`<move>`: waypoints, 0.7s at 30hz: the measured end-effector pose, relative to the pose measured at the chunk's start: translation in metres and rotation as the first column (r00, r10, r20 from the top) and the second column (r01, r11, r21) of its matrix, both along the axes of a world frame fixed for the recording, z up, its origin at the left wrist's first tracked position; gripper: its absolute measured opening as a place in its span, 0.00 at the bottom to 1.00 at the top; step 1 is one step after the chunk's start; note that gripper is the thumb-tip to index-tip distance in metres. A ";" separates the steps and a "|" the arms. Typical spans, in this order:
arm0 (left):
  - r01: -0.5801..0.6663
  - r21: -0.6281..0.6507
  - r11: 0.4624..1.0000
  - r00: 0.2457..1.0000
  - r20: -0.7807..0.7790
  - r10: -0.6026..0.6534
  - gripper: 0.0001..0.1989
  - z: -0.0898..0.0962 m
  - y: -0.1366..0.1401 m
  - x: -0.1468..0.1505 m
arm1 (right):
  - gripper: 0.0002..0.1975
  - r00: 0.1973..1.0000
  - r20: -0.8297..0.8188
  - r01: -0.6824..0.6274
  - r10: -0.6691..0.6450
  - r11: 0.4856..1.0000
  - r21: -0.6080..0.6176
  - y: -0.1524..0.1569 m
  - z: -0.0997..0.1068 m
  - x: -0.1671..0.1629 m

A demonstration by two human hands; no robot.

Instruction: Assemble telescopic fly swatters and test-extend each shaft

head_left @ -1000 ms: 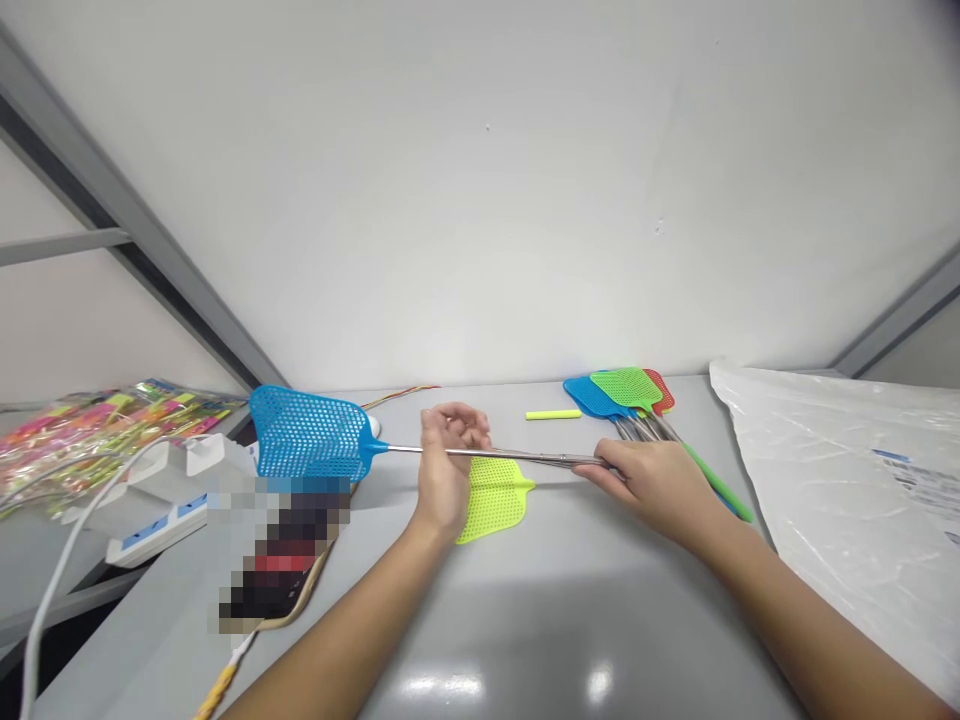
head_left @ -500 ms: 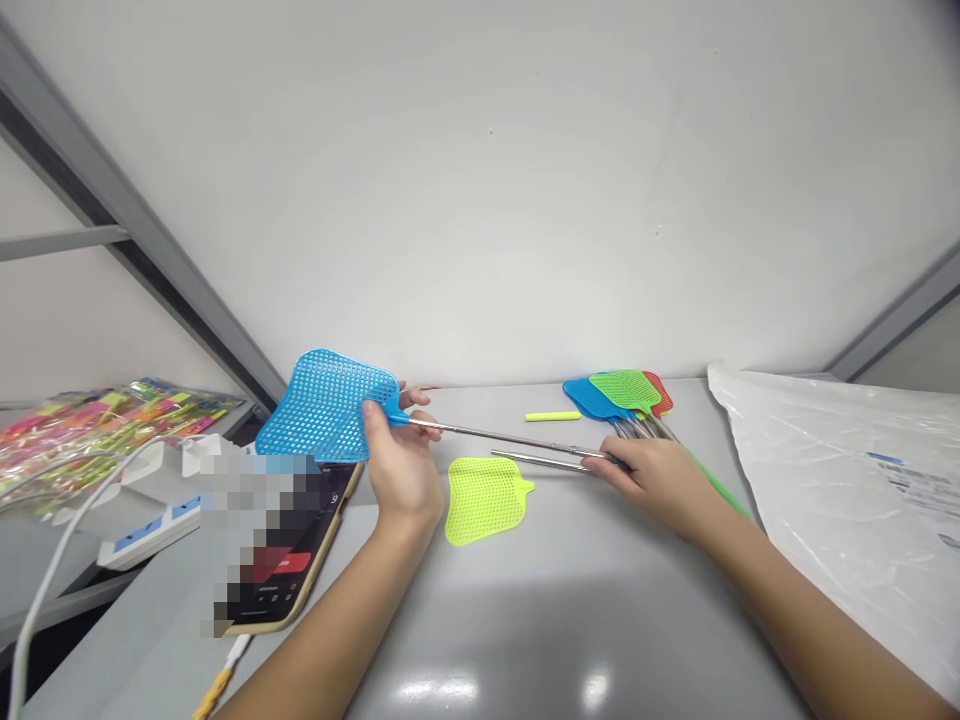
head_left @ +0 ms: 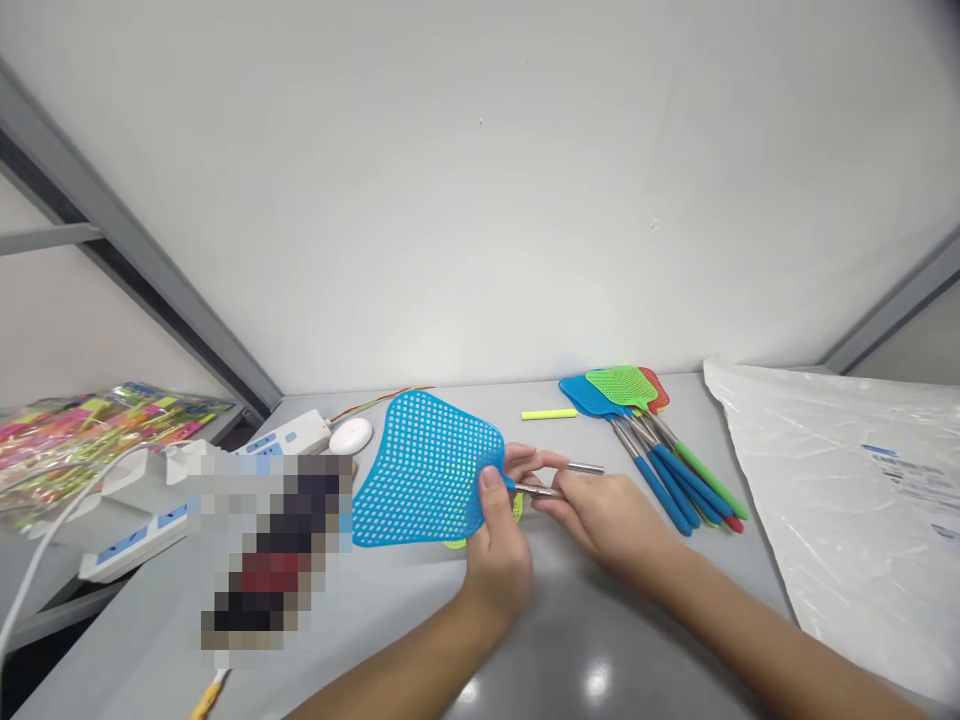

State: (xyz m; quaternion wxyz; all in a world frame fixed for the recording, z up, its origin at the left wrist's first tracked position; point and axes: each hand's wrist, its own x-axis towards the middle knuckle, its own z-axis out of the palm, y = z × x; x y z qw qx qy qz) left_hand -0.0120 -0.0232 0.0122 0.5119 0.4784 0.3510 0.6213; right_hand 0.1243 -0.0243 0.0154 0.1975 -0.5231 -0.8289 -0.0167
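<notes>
A blue fly swatter (head_left: 420, 470) with a perforated head hangs over the table in front of me. My left hand (head_left: 501, 540) pinches it at the neck, thumb on top of the mesh. Closed around its metal shaft, close to the left fingers, is my right hand (head_left: 611, 515); the grip hides the rest of the handle. A bare metal tube (head_left: 586, 468) sticks out past the right fingers; I cannot tell whether they hold it. Beneath the blue mesh lies a yellow swatter head (head_left: 517, 508), mostly covered.
Several fly swatters with blue, green and red parts (head_left: 660, 450) lie piled at the right. Behind is a short yellow stick (head_left: 549, 414). A white plastic bag (head_left: 840, 500) covers the right side. Power strips (head_left: 289, 435), a round white disc (head_left: 350, 436) and a blurred-out phone stand left.
The swatter's shaft, long between my hands before, now shows only a short stretch. My left hand and the blue head moved right, over the yellow head; my right hand moved slightly left.
</notes>
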 end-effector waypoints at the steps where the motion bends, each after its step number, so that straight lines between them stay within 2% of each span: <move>1: 0.006 -0.010 1.000 1.000 0.008 -0.006 0.23 0.002 0.001 -0.001 | 0.21 1.000 -0.025 0.012 -0.013 0.999 -0.032 -0.001 0.001 -0.003; 3: -0.007 -0.047 0.999 1.000 0.028 0.008 0.22 0.007 0.010 -0.008 | 0.18 0.997 -0.068 0.019 -0.026 0.993 -0.113 -0.002 0.005 -0.005; 6: -0.087 -0.114 0.990 0.986 0.134 0.102 0.22 0.012 0.034 -0.025 | 0.14 0.996 -0.094 -0.013 -0.006 0.980 -0.200 -0.003 0.010 0.001; 9: -0.204 -0.171 0.964 0.943 0.229 0.240 0.22 0.014 0.059 -0.042 | 0.14 0.998 -0.070 -0.022 0.006 0.976 -0.217 -0.002 0.009 0.009; 12: -0.240 -0.172 0.955 0.937 0.216 0.274 0.20 0.010 0.073 -0.051 | 0.14 0.999 -0.045 -0.013 0.004 0.976 -0.215 -0.003 0.006 0.008; 17: -0.189 -0.182 0.965 0.965 0.146 0.216 0.22 0.004 0.065 -0.043 | 0.12 1.000 -0.008 -0.002 0.000 0.981 -0.195 -0.007 -0.006 -0.004; 21: -0.133 -0.098 0.986 0.986 0.087 0.142 0.24 0.019 0.047 -0.032 | 0.13 0.999 0.024 -0.043 0.046 0.988 -0.146 -0.012 -0.024 -0.015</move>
